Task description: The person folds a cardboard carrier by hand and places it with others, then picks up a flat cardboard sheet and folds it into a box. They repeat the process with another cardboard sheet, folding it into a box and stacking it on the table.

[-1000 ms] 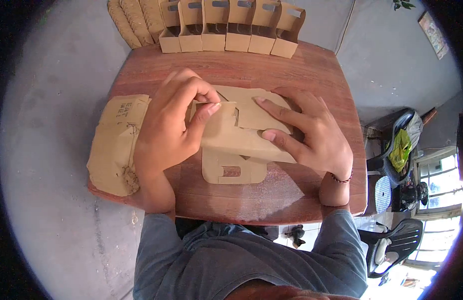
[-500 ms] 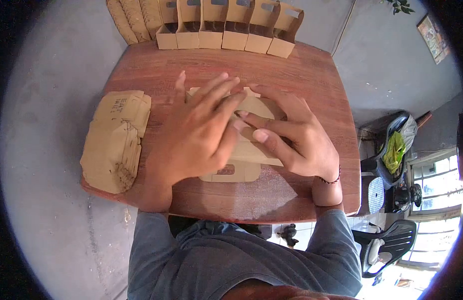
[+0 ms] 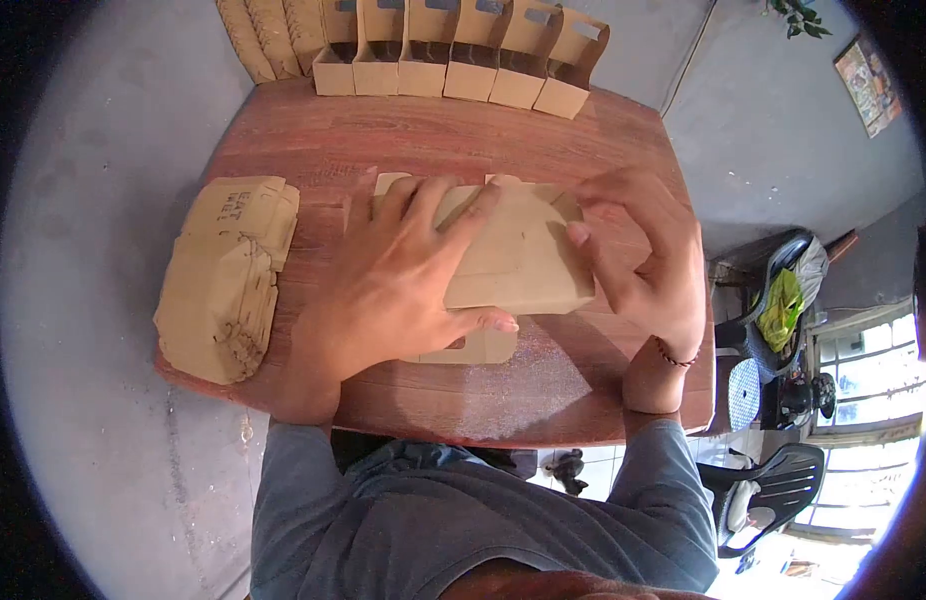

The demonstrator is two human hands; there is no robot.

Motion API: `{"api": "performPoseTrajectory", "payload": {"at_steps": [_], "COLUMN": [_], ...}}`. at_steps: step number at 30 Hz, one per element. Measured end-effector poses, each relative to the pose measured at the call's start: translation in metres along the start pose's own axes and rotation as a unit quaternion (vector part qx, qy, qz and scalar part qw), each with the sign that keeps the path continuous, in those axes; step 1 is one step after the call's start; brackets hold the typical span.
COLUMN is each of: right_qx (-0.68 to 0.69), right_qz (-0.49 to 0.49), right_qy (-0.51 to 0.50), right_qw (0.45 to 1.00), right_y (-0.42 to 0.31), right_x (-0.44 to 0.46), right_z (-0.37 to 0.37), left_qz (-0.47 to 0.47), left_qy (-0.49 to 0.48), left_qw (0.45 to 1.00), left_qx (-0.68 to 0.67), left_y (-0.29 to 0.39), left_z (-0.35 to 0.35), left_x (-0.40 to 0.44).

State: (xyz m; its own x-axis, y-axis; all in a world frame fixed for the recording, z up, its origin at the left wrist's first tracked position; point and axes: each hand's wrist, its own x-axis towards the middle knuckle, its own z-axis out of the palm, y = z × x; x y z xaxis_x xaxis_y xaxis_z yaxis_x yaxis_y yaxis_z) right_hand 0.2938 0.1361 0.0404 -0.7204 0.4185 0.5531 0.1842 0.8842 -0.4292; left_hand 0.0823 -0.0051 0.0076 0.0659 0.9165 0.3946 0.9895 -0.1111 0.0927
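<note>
A partly folded brown cardboard carrier (image 3: 518, 255) lies on the table in front of me, its raised panel facing up. My left hand (image 3: 398, 260) grips it from the left, fingers over the top and thumb along the near edge. At the right end, my right hand (image 3: 648, 250) has its thumb and bent fingers on a side flap. A cut-out handle panel (image 3: 483, 350) sticks out towards me, partly covered by the left hand.
Flat cardboard blanks (image 3: 218, 280) are stacked at the table's left edge. Several folded carriers (image 3: 473, 75) stand in a row at the back, beside more stacked cardboard (image 3: 273, 40). Chairs (image 3: 778, 490) stand off to the right of the wooden table (image 3: 583, 395).
My right hand has moved right, from the carrier's middle to its right end. My left hand has settled over the left part, its thumb now at the near edge. The panel appears more raised.
</note>
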Motion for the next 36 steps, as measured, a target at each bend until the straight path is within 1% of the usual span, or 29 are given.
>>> {"api": "performPoseTrajectory", "payload": {"at_steps": [1, 2, 4, 6, 8, 10, 13, 15, 17, 20, 22, 24, 26, 29, 31, 34, 36], "right_qx": [-0.013, -0.013, 0.001, -0.020, -0.042, -0.036, -0.056, -0.059, -0.061, -0.067, -0.020, 0.007, 0.034, 0.069, 0.080, 0.108, 0.117], "right_qz": [-0.055, -0.057, -0.009, -0.011, -0.011, 0.041, 0.041, 0.041, 0.041, 0.059, 0.102, 0.107, 0.111, 0.083, 0.004, -0.019, -0.029], "right_qy": [0.013, 0.012, -0.007, 0.000, 0.008, -0.020, -0.021, -0.023, -0.026, -0.029, -0.031, -0.039, -0.050, -0.046, -0.032, -0.031, -0.038], "right_qw": [0.998, 0.998, 1.000, 1.000, 0.999, 0.998, 0.997, 0.997, 0.997, 0.996, 0.994, 0.993, 0.992, 0.993, 0.996, 0.993, 0.992], "right_y": [0.004, 0.002, -0.003, -0.003, -0.003, -0.005, 0.000, 0.001, 0.001, -0.005, -0.009, -0.005, -0.002, 0.002, 0.007, 0.001, -0.001], "right_x": [0.002, 0.002, 0.000, -0.001, -0.003, -0.002, 0.000, 0.001, 0.001, 0.000, 0.000, 0.000, 0.001, 0.002, 0.003, 0.005, 0.005], "right_z": [0.001, 0.002, 0.004, 0.008, 0.009, 0.007, 0.012, 0.013, 0.014, 0.017, 0.021, 0.022, 0.022, 0.021, 0.022, 0.017, 0.015], "left_qz": [-0.002, -0.009, -0.017, 0.020, 0.022, 0.023, 0.024, 0.019, 0.019, 0.012, 0.007, -0.004, 0.000, 0.002, 0.001, 0.015, 0.029], "left_qy": [0.002, -0.002, -0.005, 0.010, 0.009, 0.009, 0.006, 0.016, 0.010, 0.005, 0.005, -0.006, -0.008, -0.002, 0.005, 0.012, 0.004], "left_qw": [1.000, 1.000, 1.000, 1.000, 1.000, 1.000, 1.000, 1.000, 1.000, 1.000, 1.000, 0.999, 0.999, 1.000, 1.000, 0.999, 0.998], "left_qx": [0.000, -0.002, -0.004, -0.003, -0.003, -0.004, -0.014, 0.014, 0.010, 0.003, -0.001, -0.041, -0.031, -0.022, -0.024, -0.026, -0.062], "left_y": [0.000, 0.000, 0.000, 0.001, 0.001, 0.002, 0.003, 0.004, 0.004, 0.007, 0.008, 0.007, 0.008, 0.009, 0.008, 0.005, 0.004], "left_z": [0.000, 0.000, 0.000, -0.001, -0.002, -0.002, -0.002, -0.002, -0.003, -0.006, -0.006, -0.005, -0.009, -0.010, -0.010, -0.011, -0.015], "left_x": [0.000, 0.000, 0.000, -0.001, -0.001, -0.001, -0.001, 0.000, 0.000, 0.000, -0.001, -0.002, -0.002, -0.002, -0.003, -0.004, -0.004]}}
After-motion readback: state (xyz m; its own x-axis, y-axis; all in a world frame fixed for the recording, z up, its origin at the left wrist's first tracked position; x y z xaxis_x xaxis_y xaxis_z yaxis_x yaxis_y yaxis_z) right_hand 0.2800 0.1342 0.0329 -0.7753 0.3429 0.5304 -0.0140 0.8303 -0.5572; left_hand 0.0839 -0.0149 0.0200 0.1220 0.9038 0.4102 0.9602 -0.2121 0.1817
